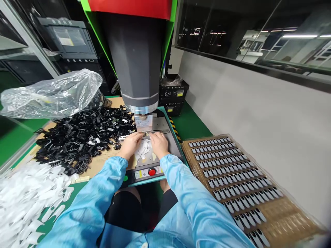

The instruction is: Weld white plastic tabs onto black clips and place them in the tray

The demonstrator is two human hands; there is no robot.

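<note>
Both hands meet at the metal fixture point(164, 131) under the head of a machine point(139, 69). My left hand point(131, 144) is closed, its fingertips at the fixture's left part. My right hand point(159, 144) is closed too, fingertips at the fixture's middle. Whatever small part lies between the fingertips is too small to make out. Just above the fingers hangs the machine's metal block point(143, 123). Between the hands, several white pieces point(143, 148) lie on the machine's base plate. A red button point(152, 171) is on the base's front panel.
Black parts point(85, 132) are heaped at the left, with a clear plastic bag point(55, 94) behind them. White pieces point(26, 199) pile at the lower left. At the right, a brown tray point(287, 217) holds rows of grey parts. Black boxes point(173, 92) stand behind the machine.
</note>
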